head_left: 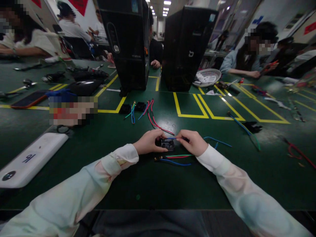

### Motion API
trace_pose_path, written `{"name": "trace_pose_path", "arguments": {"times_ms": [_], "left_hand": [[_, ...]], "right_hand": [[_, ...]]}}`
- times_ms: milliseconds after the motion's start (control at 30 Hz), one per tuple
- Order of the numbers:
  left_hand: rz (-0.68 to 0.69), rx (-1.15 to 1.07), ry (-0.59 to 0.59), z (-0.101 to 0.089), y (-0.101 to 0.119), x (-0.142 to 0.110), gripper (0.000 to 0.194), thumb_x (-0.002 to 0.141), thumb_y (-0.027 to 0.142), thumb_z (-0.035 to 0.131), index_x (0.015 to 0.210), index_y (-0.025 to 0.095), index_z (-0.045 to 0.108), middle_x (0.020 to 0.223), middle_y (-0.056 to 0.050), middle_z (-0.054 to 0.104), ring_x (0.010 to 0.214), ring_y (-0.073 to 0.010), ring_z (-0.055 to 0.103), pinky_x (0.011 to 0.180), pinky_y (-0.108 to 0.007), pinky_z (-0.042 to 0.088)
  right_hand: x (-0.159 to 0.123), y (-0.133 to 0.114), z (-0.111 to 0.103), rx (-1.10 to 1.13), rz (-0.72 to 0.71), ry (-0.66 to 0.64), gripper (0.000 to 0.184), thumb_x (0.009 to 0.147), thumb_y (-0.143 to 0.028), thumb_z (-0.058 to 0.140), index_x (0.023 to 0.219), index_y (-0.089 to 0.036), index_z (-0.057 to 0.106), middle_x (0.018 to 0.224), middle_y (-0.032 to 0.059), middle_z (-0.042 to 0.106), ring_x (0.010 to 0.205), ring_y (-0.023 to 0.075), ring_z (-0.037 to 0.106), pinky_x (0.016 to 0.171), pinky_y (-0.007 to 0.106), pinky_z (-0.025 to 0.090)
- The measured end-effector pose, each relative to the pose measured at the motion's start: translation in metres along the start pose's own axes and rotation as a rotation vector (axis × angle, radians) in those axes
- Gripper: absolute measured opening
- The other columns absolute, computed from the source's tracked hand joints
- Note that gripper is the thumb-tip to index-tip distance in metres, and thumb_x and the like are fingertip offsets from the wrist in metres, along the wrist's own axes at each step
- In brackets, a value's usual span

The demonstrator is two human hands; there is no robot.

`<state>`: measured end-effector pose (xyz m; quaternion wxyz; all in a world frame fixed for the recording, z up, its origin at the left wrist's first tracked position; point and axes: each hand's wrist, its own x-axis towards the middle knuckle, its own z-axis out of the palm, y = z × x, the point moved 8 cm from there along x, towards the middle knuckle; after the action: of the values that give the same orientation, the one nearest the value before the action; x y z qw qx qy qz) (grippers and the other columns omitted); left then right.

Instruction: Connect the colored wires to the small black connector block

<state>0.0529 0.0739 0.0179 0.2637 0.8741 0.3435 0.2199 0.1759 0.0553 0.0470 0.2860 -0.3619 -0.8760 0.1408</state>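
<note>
My left hand is closed around a small black connector block on the green table. My right hand pinches a blue wire at the block's right side, and the wire trails off to the right. A red wire runs from the block away toward the table's middle. Loose red, green and blue wires lie just in front of my hands.
Two more black blocks with coloured wires lie further back. Two black computer towers stand behind yellow floor-style tape lines. A white device lies at left, a white basket at back right. Other people sit around the table.
</note>
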Motion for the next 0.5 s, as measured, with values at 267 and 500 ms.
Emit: {"name": "trace_pose_path", "arguments": {"times_ms": [267,500], "left_hand": [[-0.013,0.02,0.018,-0.0016,-0.0011,-0.0009,0.038,0.063,0.041,0.073,0.089,0.017,0.058,0.082,-0.001,0.057,0.072,-0.0151,0.051,0.063,-0.025,0.04],[-0.018,0.026,0.026,-0.0021,-0.0004,-0.0013,0.039,0.063,0.042,0.072,0.089,0.017,0.058,0.084,-0.002,0.057,0.072,-0.0153,0.05,0.064,-0.026,0.04]], "right_hand": [[-0.0003,0.0022,0.0035,-0.007,0.04,-0.038,0.009,0.081,-0.014,0.049,0.074,-0.018,0.054,0.07,0.0017,0.059,0.065,0.013,0.054,0.061,0.023,0.039],[-0.0031,0.0083,0.006,-0.101,0.123,-0.082,0.008,0.083,-0.016,0.047,0.078,-0.018,0.054,0.076,0.0033,0.06,0.071,0.0144,0.056,0.064,0.024,0.04]]}}
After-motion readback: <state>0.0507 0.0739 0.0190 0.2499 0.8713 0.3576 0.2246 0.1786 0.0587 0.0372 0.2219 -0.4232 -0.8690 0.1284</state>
